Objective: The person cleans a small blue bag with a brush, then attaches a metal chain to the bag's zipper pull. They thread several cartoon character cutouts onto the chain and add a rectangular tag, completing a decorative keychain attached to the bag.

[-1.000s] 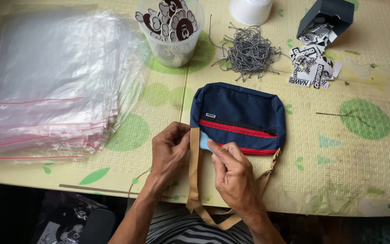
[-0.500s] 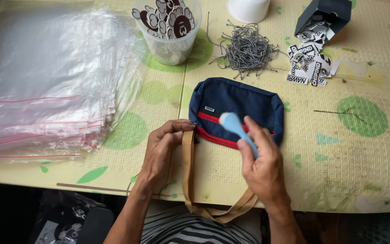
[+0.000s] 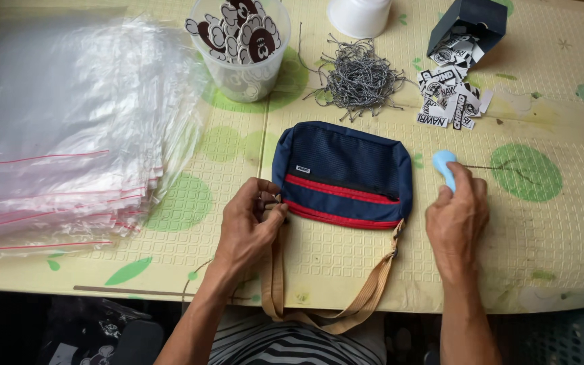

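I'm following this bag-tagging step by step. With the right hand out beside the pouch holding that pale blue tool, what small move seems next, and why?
Probably bring the pale blue tool in the right hand across to the pouch's left end. The left hand pinches something small at the left edge of the navy pouch, near the red zips, while the tool sits off to the pouch's right, apart from it. What exactly is pinched is too small to tell.

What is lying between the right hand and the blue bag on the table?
Nothing visible. The right hand, holding a small light-blue tool, rests just right of the navy bag, with only bare table mat between them. The left hand already touches the bag's left corner, where the tan strap begins.
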